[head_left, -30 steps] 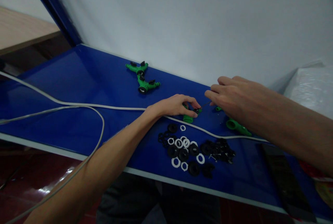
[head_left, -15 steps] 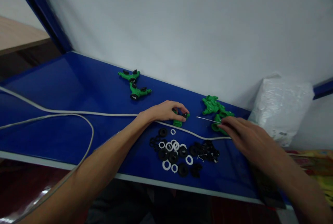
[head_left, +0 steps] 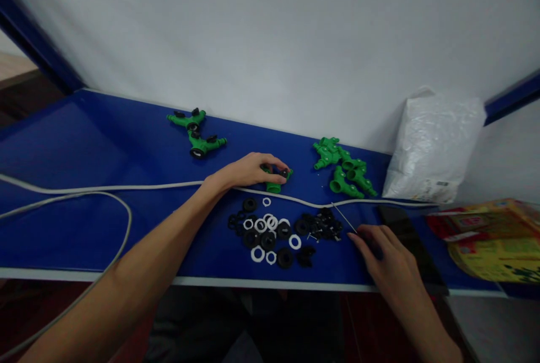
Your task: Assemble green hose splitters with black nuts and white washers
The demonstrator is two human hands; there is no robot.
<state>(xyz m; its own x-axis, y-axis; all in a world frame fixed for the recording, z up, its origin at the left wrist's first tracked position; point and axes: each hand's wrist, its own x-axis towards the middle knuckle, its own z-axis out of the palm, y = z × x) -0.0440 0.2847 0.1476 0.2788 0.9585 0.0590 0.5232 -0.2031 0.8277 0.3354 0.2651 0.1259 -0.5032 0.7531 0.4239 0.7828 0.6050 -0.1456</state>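
My left hand (head_left: 248, 170) rests on the blue table (head_left: 105, 143), fingers closed round a green plastic hose connector (head_left: 276, 179) with a black knob. My right hand (head_left: 386, 256) is near the front edge, fingers pinched on the handle end of a thin metal tool (head_left: 342, 216) whose tip points toward a heap of small black parts (head_left: 323, 225). Between my hands lie several black and white rings (head_left: 265, 233).
Two assembled green connectors (head_left: 196, 133) lie at the back left, a group of bare green connectors (head_left: 343, 169) at the back right. A white plastic bag (head_left: 434, 152) leans on the wall. A grey cable (head_left: 126, 187) crosses the table. Yellow packets (head_left: 489, 239) and a dark flat object (head_left: 411, 242) lie right.
My right hand has drawn back from beside the left hand toward the table's front edge, taking the thin tool with it. The left hand stays on its connector. The view has swung right.
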